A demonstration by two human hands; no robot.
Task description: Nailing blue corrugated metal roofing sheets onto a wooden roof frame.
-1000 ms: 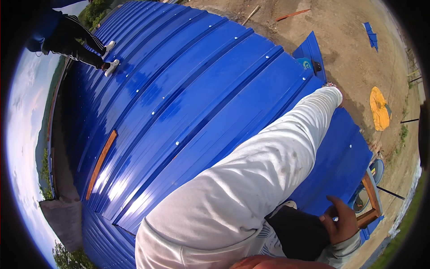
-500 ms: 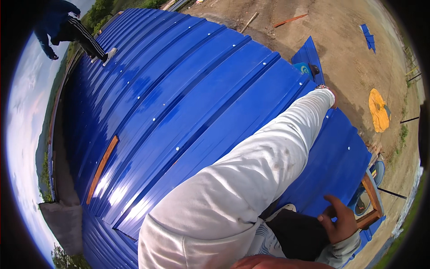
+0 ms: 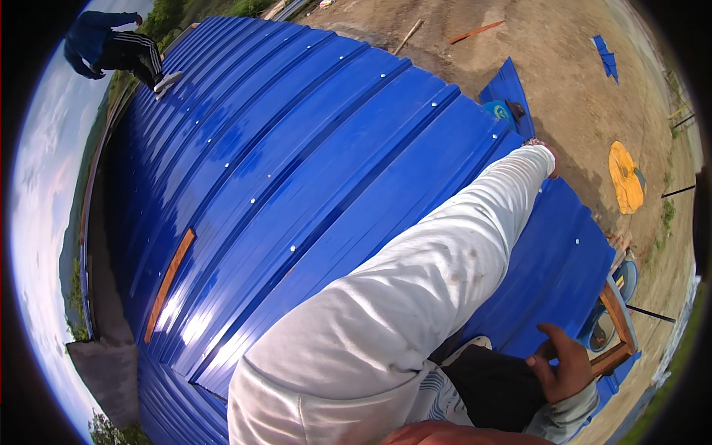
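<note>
Beneath me lies a ribbed blue metal roof [image 3: 326,163] dotted with pale screw heads. My left arm, in a white sleeve, reaches across it to the right edge. There my left hand [image 3: 552,161] is at the sheet's edge, its fingers mostly hidden. Just beyond it, a narrow blue sheet piece [image 3: 510,85] sticks up beside a teal and dark object [image 3: 503,111] that I cannot make out. My right hand [image 3: 565,363] hovers near my dark-clothed leg, empty, thumb and forefinger apart. Close to it is a brown wooden frame [image 3: 617,326] at the roof's lower right edge.
A person [image 3: 111,48] in dark blue stands on the roof's far left. A wooden strip [image 3: 169,285] lies on the sheets. On the dirt ground below are an orange cloth-like item [image 3: 627,178], a blue scrap [image 3: 605,58] and a reddish board [image 3: 475,32]. Another roof section meets this one at lower left.
The person at far left has shifted a foot and leans more, arms drawn in. My view has tilted slightly; both my hands hold their places.
</note>
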